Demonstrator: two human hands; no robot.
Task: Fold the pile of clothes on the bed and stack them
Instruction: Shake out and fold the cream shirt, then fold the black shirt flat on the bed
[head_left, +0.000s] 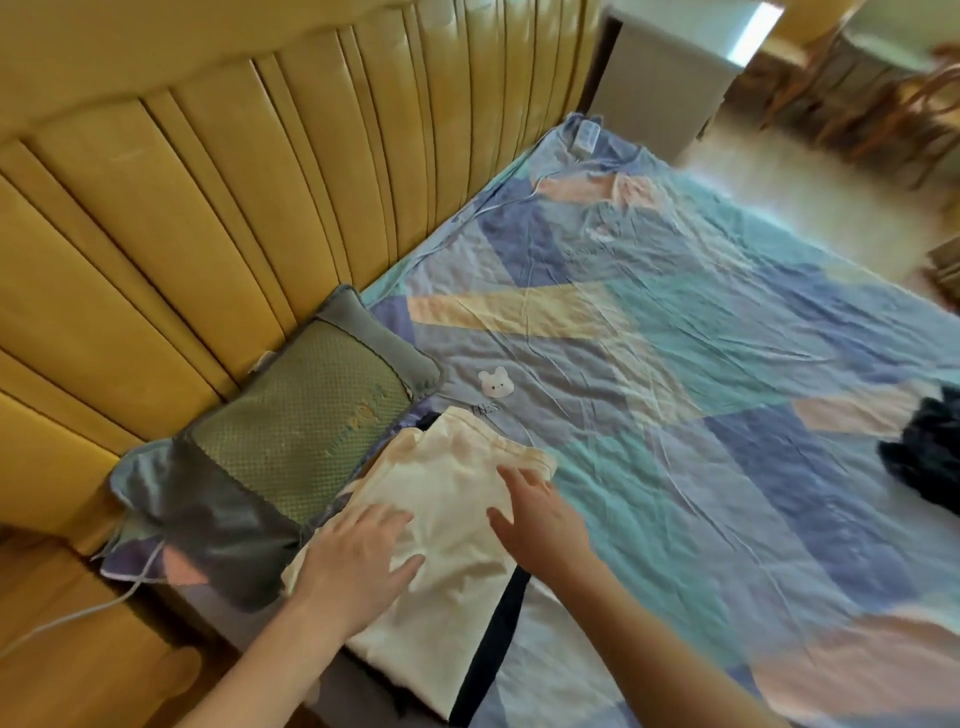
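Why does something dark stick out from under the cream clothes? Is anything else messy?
A dark garment lies under the folded cream garment and pokes out along its right edge, so the stack is uneven. Both hands, left hand and right hand, rest flat on top. Another dark crumpled garment sits unfolded at the right edge of the bed sheet.

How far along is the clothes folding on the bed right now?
Partly done. A folded cream garment lies on a dark folded piece beside the pillow, so a stack has begun. In hand: the left hand and right hand lie flat on the cream garment, apparently smoothing it. Left: a dark unfolded heap at the bed's right edge.
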